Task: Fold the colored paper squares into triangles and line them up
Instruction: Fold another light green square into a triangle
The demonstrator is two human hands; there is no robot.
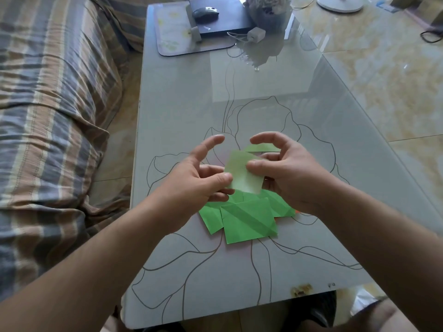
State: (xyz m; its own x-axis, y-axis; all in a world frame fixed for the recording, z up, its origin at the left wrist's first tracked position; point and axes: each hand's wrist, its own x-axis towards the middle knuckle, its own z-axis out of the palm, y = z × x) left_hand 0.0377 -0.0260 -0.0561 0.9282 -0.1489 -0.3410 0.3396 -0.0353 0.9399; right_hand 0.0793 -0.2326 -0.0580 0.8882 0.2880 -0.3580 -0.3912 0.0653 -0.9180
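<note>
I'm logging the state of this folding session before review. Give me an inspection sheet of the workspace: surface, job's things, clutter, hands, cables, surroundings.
Surface: glass-topped table with a flower line drawing, glossy with reflections.
Job's things: one pale green paper square held up between both hands; a pile of green papers with diagonal creases lies overlapped under it; a sliver of orange paper peeks out at the pile's right edge. No lined-up row seen.
Clutter: at the far end, a mouse on a black laptop, a mat, a flower vase.
Hands: left hand pinches the square's left edge; right hand pinches its right side.
Cables: white charger with cord.
Surroundings: striped sofa on the left, tiled floor on the right.
</note>
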